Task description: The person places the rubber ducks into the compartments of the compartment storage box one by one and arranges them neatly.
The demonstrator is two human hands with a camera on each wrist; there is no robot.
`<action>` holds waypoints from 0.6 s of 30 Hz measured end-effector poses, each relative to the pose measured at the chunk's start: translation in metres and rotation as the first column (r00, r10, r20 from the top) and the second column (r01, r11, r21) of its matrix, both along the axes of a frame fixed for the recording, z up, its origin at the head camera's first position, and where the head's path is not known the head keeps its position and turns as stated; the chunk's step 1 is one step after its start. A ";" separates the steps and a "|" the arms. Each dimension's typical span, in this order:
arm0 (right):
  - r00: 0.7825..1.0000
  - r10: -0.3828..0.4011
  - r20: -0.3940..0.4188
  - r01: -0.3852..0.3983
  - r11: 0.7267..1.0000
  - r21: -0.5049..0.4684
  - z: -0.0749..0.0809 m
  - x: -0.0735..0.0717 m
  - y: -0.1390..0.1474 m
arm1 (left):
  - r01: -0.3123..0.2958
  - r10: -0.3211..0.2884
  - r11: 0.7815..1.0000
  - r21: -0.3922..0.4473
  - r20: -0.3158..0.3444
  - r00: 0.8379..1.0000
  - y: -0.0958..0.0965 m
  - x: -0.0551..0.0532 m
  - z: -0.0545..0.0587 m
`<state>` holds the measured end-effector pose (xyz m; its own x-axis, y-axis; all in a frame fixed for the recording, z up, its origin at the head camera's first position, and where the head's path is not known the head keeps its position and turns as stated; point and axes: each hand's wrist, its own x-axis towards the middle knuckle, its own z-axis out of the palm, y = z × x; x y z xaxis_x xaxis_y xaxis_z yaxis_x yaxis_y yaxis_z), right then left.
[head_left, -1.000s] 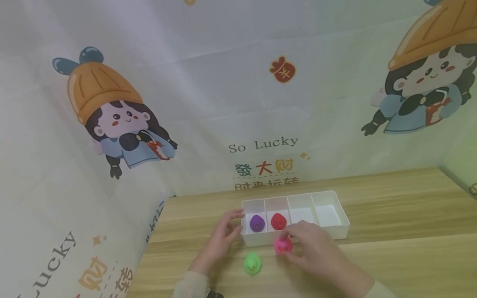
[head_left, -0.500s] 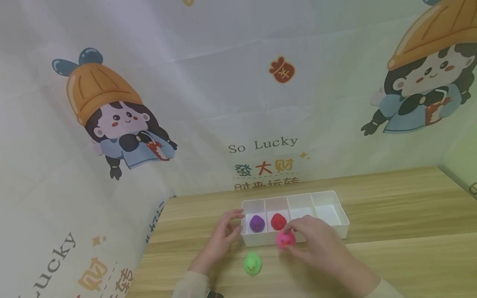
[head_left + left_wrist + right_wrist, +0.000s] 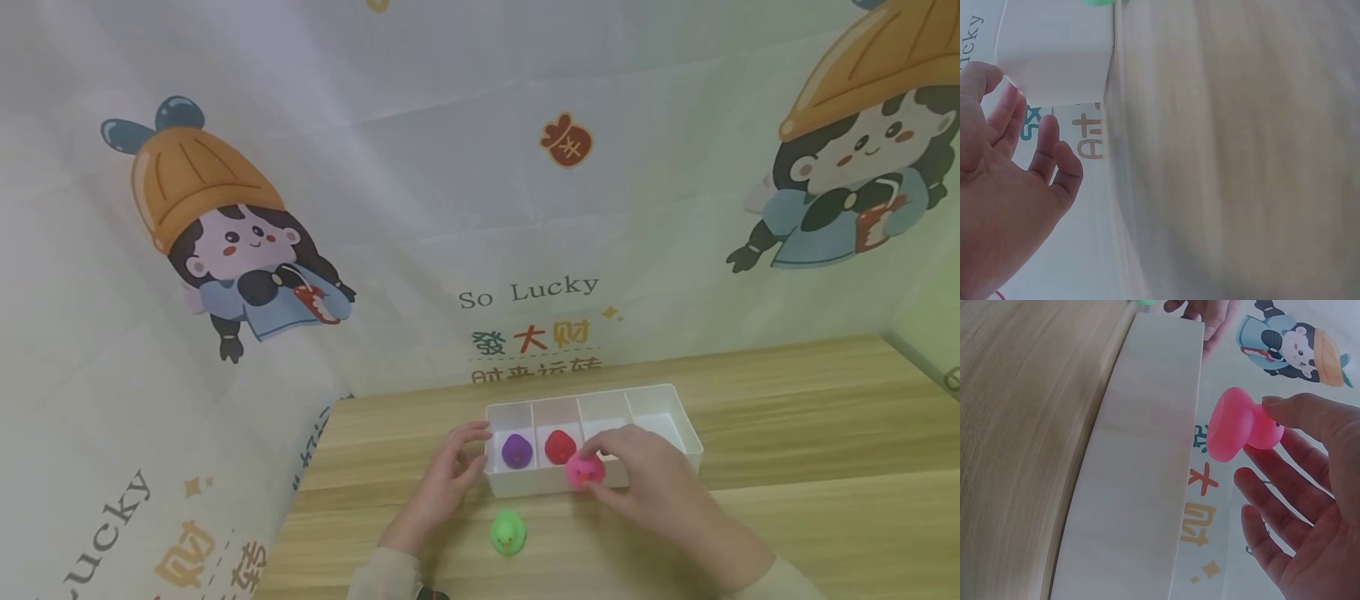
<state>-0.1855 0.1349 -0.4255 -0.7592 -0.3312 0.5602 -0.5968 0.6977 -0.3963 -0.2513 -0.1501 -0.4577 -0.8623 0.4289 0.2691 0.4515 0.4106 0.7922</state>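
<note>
My right hand (image 3: 652,479) pinches a pink rubber duck (image 3: 585,472) between thumb and fingers. In the right wrist view the pink duck (image 3: 1235,425) is held by its head, base towards the white box (image 3: 1135,450) and above its rim. My left hand (image 3: 446,475) rests its fingertips at the left end of the white divided box (image 3: 532,481); in the left wrist view its relaxed fingers (image 3: 1050,137) meet the box corner (image 3: 1060,69). A purple duck (image 3: 517,451) sits in the leftmost compartment, a red duck (image 3: 559,447) in the one beside it. My right hand partly hides the other compartments.
A green rubber duck (image 3: 507,532) stands on the wooden table (image 3: 810,425) in front of the box, between my forearms. Behind the table hangs a printed cloth (image 3: 420,208) with cartoon figures and lettering.
My right hand has lifted the pink duck from in front of the box and carried it up and to the right, over the front rim. The left hand and box stay put.
</note>
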 end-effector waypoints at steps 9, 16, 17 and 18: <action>1.000 -0.010 -0.017 0.010 1.000 -0.014 -0.002 -0.004 0.007 | -0.015 0.014 0.999 -0.037 -0.023 1.000 -0.005 -0.014 -0.021; 0.999 0.021 -0.039 -0.022 0.999 -0.041 -0.005 -0.009 0.011 | -0.013 0.012 0.999 -0.033 -0.031 0.999 -0.005 -0.014 -0.023; 0.999 0.017 -0.040 -0.018 0.999 -0.038 -0.005 -0.009 0.011 | -0.016 0.015 0.999 -0.033 -0.028 0.999 -0.005 -0.014 -0.022; 0.999 0.012 -0.037 -0.013 0.999 -0.032 -0.006 -0.010 0.012 | -0.017 0.016 0.999 -0.034 -0.025 1.000 -0.005 -0.014 -0.022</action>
